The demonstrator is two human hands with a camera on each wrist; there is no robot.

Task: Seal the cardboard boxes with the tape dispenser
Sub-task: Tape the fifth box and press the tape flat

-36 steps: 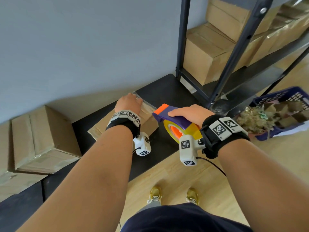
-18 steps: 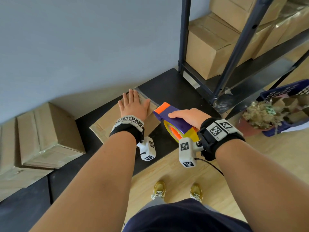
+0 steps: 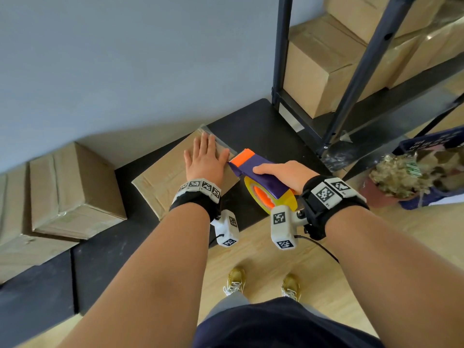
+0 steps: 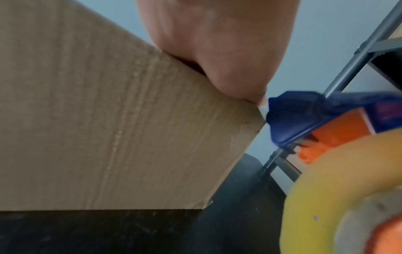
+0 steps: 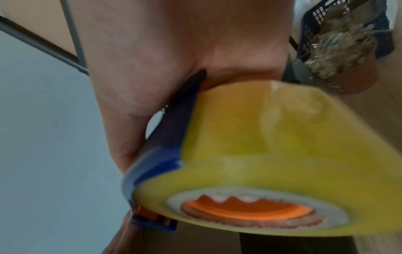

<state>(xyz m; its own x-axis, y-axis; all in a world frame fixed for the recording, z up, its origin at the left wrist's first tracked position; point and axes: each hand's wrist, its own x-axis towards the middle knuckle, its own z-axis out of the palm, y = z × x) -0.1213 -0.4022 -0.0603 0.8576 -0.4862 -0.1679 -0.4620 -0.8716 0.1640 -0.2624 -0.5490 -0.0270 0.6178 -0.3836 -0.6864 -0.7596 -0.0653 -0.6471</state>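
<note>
A: Where does the left hand (image 3: 204, 160) lie?

B: Just left of the frame's centre in the head view, flat on top of the cardboard box (image 3: 160, 180), palm down, fingers straight and slightly spread, pointing toward the top of the frame and the grey wall (image 3: 125, 59). The forearm runs up from the lower left, wrist straight. In the left wrist view the heel of the palm sits on the box's upper edge, thumb tip at the corner.

A: And the right hand (image 3: 283, 173)?

B: It grips the tape dispenser (image 3: 261, 173) right of centre, fingers wrapped over the purple body, thumb along its near side. The forearm comes in from the lower right, and the wrist angles the dispenser toward the box.

A: Where is the dispenser against the box?

B: Its orange toothed front meets the box's right-hand top edge, just beside the left thumb. The yellow tape roll (image 3: 272, 198) with its orange hub hangs below the hand, over the black platform (image 3: 251, 126). A clear strip of tape lies along the box top near the fingertips.

A: What surrounds them?

B: The box sits on the platform at mid-frame. Another box (image 3: 72, 187) lies tilted at the left. Stacked boxes (image 3: 316, 69) fill the metal rack (image 3: 356, 71) at upper right. A blue basket (image 3: 426, 144) with shredded filler sits at the right edge. Yellow shoes (image 3: 236, 281) stand on the wooden floor at the bottom.
</note>
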